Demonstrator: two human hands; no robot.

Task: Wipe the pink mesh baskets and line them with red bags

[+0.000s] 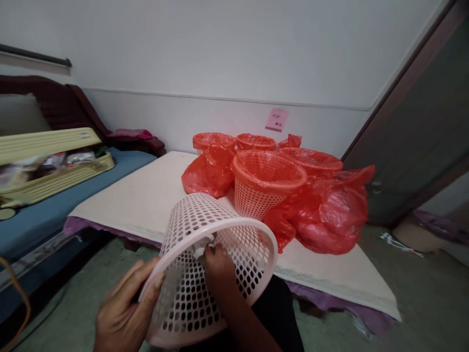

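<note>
A pale pink perforated plastic wastebasket (203, 225) lies tilted on its side, its mouth facing me. My left hand (126, 305) grips its rim at the left, thumb on the near side. Inside the basket is my right hand (219, 269), its fingers closed on a crumpled whitish cloth (201, 248) against the inner wall. Part of the cloth is hidden by the fingers. Just beyond stands a similar basket (252, 198) lined with a red plastic bag (269, 171).
Several more red-lined baskets (214, 141) and a bulging red bag (333, 215) crowd the low white platform (135, 188). A pink note (277, 120) is stuck on the wall behind. To the left, an open yellow suitcase (58, 178) rests on a blue bed (128, 160).
</note>
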